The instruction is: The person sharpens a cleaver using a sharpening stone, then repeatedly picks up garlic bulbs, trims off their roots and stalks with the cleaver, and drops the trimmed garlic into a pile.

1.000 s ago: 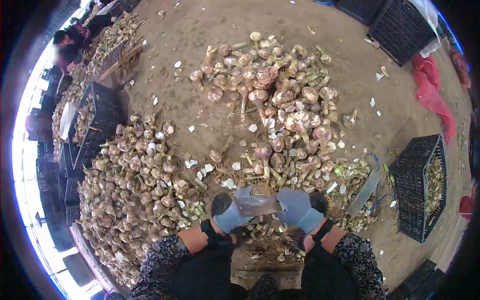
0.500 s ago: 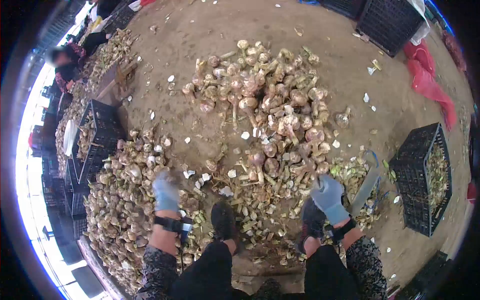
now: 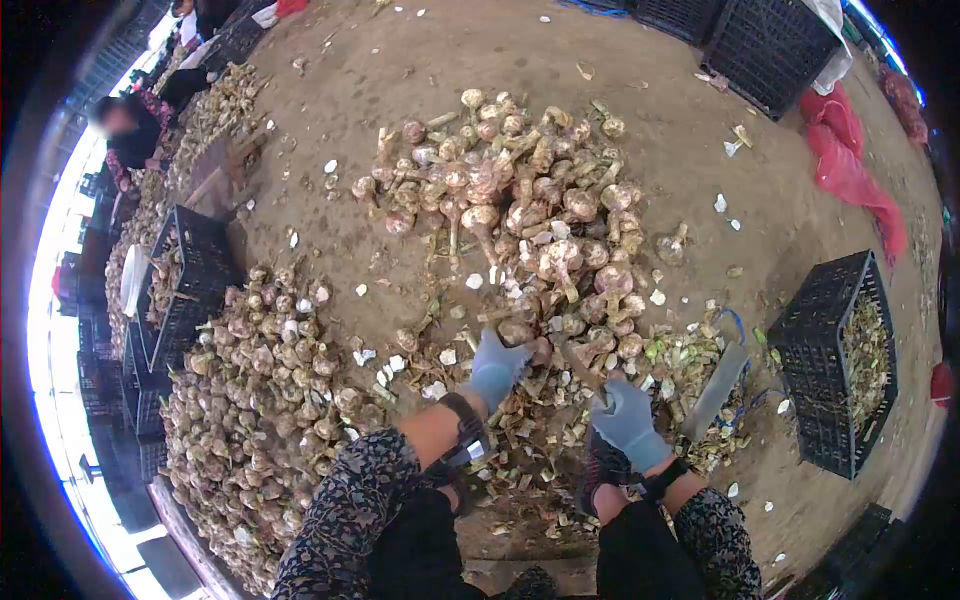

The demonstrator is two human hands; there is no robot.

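Note:
My left hand (image 3: 497, 372), in a grey-blue glove, reaches to the near edge of the garlic heap (image 3: 535, 190). Its fingers and thumb close around a garlic bulb (image 3: 516, 332). Also gloved, my right hand (image 3: 627, 420) is closed just above my shoe, to the right of the left hand. A thin brownish piece (image 3: 582, 366) points from its fingers toward that bulb; whether it is a blade or a stalk I cannot tell. Trimmed stalks and peelings (image 3: 535, 430) lie below both hands.
Trimmed bulbs form a big pile (image 3: 260, 400) on the left. A flat grey blade-like piece (image 3: 716, 392) lies by blue cord at right. Black crates stand right (image 3: 825, 350), left (image 3: 195, 275) and far right (image 3: 770, 55), near red netting (image 3: 850, 170). Another person (image 3: 135, 135) sits far left.
My left hand has swung right from the trimmed pile to the heap and taken hold of a bulb. My right hand has moved slightly left and down.

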